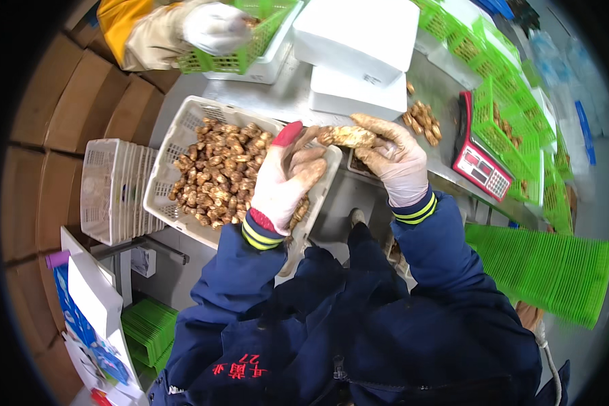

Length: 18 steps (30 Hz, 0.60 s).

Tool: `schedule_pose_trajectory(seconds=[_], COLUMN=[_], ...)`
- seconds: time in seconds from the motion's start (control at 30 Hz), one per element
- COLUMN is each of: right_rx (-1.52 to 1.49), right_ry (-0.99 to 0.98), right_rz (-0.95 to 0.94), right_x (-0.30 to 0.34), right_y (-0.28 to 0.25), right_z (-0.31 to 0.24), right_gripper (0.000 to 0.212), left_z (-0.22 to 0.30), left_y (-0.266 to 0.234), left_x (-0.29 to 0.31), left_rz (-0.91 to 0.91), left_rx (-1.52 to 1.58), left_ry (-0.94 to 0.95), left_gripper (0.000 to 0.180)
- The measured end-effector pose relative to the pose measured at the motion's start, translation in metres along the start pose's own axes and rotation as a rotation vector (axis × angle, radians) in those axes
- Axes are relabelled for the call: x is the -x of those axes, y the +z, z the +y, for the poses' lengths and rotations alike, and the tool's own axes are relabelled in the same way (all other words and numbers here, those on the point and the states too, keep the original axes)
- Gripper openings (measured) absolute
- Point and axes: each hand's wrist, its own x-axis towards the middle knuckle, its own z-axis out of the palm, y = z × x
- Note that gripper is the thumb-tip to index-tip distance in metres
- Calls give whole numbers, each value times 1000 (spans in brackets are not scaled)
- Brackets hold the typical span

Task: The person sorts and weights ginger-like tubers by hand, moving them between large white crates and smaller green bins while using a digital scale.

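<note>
A long brown-and-cream mushroom [348, 137] lies in my right hand [396, 159], gripped between the fingers and thumb of a soiled whitish glove. At its left end, the half-bent, spread fingers of my left hand [284, 179] reach up to the tip. Whether they touch it I cannot tell. The left glove is also whitish, with a red fingertip. Below and left of that hand is a white plastic crate [157, 183] heaped with brown mushrooms [220, 176].
White foam boxes [355, 40] stand on the metal table, beside loose mushrooms [423, 122] and a red scale [482, 169]. Green baskets [501, 128] line the right side. A co-worker's gloved hand [216, 28] is over a basket at upper left. Stacked crates [111, 193] and cartons [81, 88] flank the left.
</note>
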Motion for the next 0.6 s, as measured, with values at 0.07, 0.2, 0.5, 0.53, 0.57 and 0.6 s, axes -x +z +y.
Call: schedule_pose_trajectory(seconds=[0.07, 0.2, 0.5, 0.53, 0.57, 0.6], right_rx=[3, 57, -84, 24, 7, -2], right_ry=[112, 257, 230, 197, 210, 224], right_rz=[37, 26, 111, 126, 154, 190], right_x=[23, 56, 112, 120, 128, 137], right_y=[-8, -44, -125, -138, -150, -166], right_z=[-3, -8, -11, -12, -14, -16], right_gripper=[44, 51, 42, 38, 38, 38], left_z=[-10, -40, -109, -119, -129, -141], left_y=[18, 41, 106, 114, 123, 135], left_x=[-4, -3, 0, 1, 0, -1], left_rz=[-75, -27, -153, -183, -215, -248], left_rx=[-13, -74, -145, -80, -15, -17], left_ry=[-15, -215, -310, -348, -389, -408], left_gripper=[59, 30, 30, 31, 33, 34])
